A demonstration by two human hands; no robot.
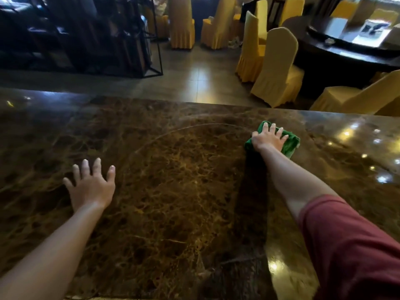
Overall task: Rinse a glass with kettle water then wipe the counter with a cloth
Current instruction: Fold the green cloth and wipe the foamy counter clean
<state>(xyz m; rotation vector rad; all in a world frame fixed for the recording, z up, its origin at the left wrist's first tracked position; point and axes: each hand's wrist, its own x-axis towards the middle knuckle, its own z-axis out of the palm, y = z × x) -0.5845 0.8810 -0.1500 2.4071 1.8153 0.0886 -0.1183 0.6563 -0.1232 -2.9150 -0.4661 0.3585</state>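
Note:
A green cloth (pixel 291 142) lies on the brown marble counter (pixel 177 180) at the far right. My right hand (pixel 269 138) presses flat on top of the cloth, fingers spread, arm stretched out. My left hand (pixel 92 185) rests palm down on the bare counter at the left, fingers apart, holding nothing. A curved wet streak arcs across the counter between the two hands. No glass or kettle is in view.
The counter's far edge (pixel 216 102) drops to a tiled floor. Beyond stand several chairs in yellow covers (pixel 279 68), a dark round table (pixel 346 48) at the right and a black metal rack (pixel 86 35) at the left.

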